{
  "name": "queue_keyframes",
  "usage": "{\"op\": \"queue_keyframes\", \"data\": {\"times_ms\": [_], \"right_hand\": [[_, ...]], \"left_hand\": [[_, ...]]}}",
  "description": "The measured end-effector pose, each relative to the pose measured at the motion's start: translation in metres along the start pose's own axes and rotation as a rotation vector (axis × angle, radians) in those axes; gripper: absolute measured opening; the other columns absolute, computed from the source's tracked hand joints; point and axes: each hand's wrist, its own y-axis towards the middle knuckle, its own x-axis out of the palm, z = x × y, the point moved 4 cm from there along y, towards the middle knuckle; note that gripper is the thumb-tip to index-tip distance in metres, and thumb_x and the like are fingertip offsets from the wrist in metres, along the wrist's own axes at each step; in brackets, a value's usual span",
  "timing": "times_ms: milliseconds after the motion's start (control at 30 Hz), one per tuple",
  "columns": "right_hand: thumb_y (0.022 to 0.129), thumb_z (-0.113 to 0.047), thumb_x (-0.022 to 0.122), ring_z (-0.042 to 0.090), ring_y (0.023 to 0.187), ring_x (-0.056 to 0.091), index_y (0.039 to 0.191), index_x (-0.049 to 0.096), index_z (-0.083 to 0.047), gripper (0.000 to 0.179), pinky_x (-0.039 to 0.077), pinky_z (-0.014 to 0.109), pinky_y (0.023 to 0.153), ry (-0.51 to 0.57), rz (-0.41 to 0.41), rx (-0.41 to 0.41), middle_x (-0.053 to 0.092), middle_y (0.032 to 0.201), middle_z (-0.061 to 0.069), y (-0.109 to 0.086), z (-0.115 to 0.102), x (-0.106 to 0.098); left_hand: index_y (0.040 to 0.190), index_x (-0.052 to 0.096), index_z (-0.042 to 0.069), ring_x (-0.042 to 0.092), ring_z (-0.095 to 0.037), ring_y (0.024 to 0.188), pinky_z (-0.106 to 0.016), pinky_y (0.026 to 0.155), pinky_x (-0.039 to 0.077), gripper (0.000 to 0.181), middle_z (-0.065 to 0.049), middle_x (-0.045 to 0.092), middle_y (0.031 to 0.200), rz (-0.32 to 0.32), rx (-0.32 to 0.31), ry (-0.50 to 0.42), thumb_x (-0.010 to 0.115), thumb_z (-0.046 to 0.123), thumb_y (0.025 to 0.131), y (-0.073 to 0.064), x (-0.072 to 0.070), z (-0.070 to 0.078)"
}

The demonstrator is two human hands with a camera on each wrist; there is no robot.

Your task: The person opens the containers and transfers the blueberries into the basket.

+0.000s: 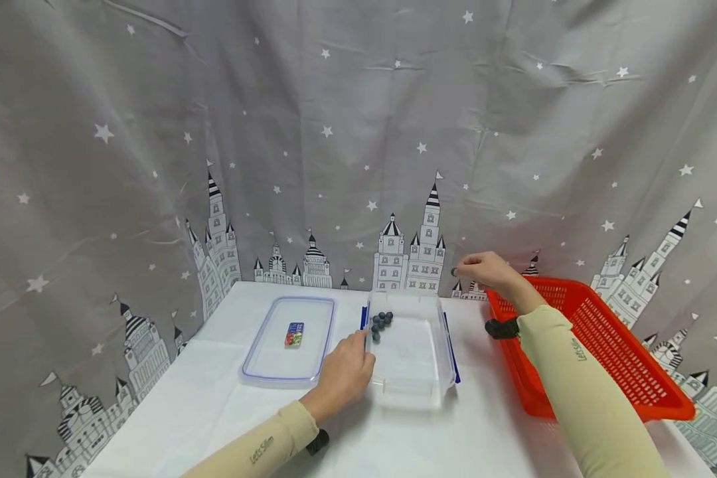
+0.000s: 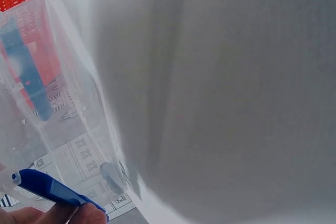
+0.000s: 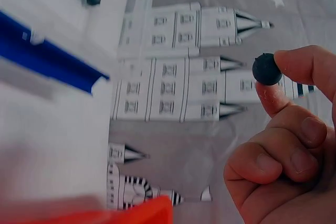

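Note:
Between thumb and forefinger my right hand (image 1: 490, 271) pinches a single blueberry (image 3: 266, 69), held up between the clear container and the red basket. My left hand (image 1: 345, 368) is at the left side of the clear plastic container (image 1: 406, 392), its fingers round the blue side clip (image 2: 50, 187) seen in the left wrist view. Inside the container several blueberries (image 1: 381, 318) lie grouped along its left wall. The clip on the other side hangs down, showing as a blue strip (image 3: 47, 51) in the right wrist view.
A red perforated basket (image 1: 526, 378) stands to the right, under my right forearm. On the left a clear lid (image 1: 263, 345) with a bluish rim lies flat, bearing a colourful label (image 1: 295, 335). A grey curtain (image 1: 358, 133) with castles and stars hangs behind the white table (image 1: 209, 398).

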Motion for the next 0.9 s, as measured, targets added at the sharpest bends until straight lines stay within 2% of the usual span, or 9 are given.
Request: {"op": "queue_keyframes", "data": {"times_ms": [33, 200, 333, 600, 800, 900], "right_hand": [[0.096, -0.028, 0.063, 0.019, 0.076, 0.045, 0.115, 0.07, 0.0, 0.034, 0.042, 0.03, 0.066, 0.005, 0.001, 0.008, 0.057, 0.092, 0.004, -0.002, 0.005, -0.003], [0.099, -0.026, 0.061, 0.013, 0.056, 0.034, 0.122, 0.065, 0.003, 0.038, 0.038, 0.033, 0.061, 0.052, 0.002, 0.052, 0.038, 0.067, -0.005, -0.013, 0.029, -0.015], [0.099, -0.026, 0.06, 0.013, 0.055, 0.033, 0.128, 0.061, 0.006, 0.043, 0.038, 0.03, 0.059, 0.086, 0.018, 0.069, 0.034, 0.057, -0.009, -0.021, 0.045, -0.03], [0.098, -0.026, 0.061, 0.014, 0.054, 0.037, 0.13, 0.059, 0.007, 0.046, 0.04, 0.032, 0.061, 0.085, 0.024, 0.107, 0.036, 0.054, -0.009, -0.024, 0.069, -0.039], [0.099, -0.026, 0.059, 0.012, 0.057, 0.038, 0.132, 0.056, 0.01, 0.049, 0.041, 0.029, 0.06, 0.105, 0.054, 0.145, 0.036, 0.059, -0.008, -0.027, 0.087, -0.049], [0.099, -0.027, 0.059, 0.012, 0.055, 0.038, 0.132, 0.055, 0.009, 0.049, 0.041, 0.029, 0.059, 0.109, 0.057, 0.164, 0.036, 0.058, -0.008, -0.031, 0.095, -0.054]], "left_hand": [[0.134, 0.058, 0.0, 0.068, -0.031, 0.102, -0.046, 0.082, 0.056, 0.044, -0.016, 0.069, 0.119, -0.002, -0.001, 0.001, 0.05, 0.019, 0.095, -0.001, 0.001, 0.0], [0.133, 0.058, 0.001, 0.068, -0.029, 0.1, -0.044, 0.079, 0.056, 0.045, -0.015, 0.07, 0.118, 0.0, -0.003, 0.008, 0.049, 0.02, 0.094, -0.005, 0.002, -0.002], [0.133, 0.058, 0.001, 0.068, -0.029, 0.099, -0.043, 0.078, 0.056, 0.044, -0.014, 0.07, 0.118, 0.009, 0.006, 0.008, 0.049, 0.021, 0.094, -0.003, 0.0, 0.0], [0.132, 0.059, 0.0, 0.068, -0.031, 0.104, -0.046, 0.082, 0.056, 0.043, -0.016, 0.069, 0.121, -0.001, -0.021, -0.005, 0.052, 0.018, 0.094, -0.005, 0.0, -0.005], [0.132, 0.058, -0.001, 0.068, -0.031, 0.101, -0.045, 0.079, 0.056, 0.043, -0.016, 0.069, 0.118, 0.026, 0.018, -0.008, 0.05, 0.018, 0.094, -0.001, -0.004, -0.002], [0.132, 0.058, -0.001, 0.068, -0.032, 0.101, -0.046, 0.079, 0.056, 0.044, -0.017, 0.069, 0.119, 0.021, 0.018, -0.021, 0.049, 0.018, 0.093, 0.002, -0.004, 0.0]]}}
